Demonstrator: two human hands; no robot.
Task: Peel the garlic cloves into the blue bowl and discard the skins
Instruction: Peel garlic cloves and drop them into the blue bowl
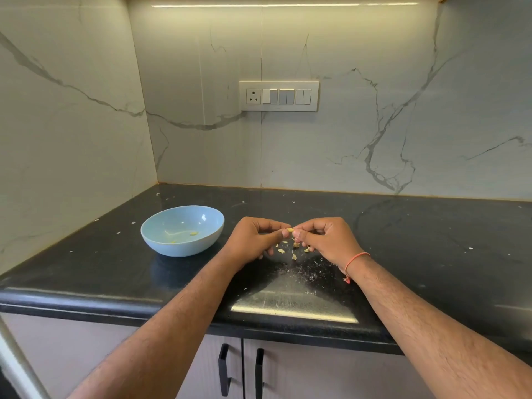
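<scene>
A small garlic clove (290, 230) is pinched between the fingertips of my left hand (253, 240) and my right hand (325, 240), held just above the black counter (403, 240). Both hands have curled fingers meeting at the clove. Beneath them lie several pale garlic skins and bits (293, 250) on the counter. The blue bowl (182, 230) stands to the left of my left hand, with two or three small peeled pieces (193, 233) inside.
Fine white skin flakes (308, 272) are scattered over the counter in front of my hands. Marble walls meet in a corner behind the bowl. A switch panel (278, 96) is on the back wall. Cabinet doors with black handles (224, 370) sit below the counter edge.
</scene>
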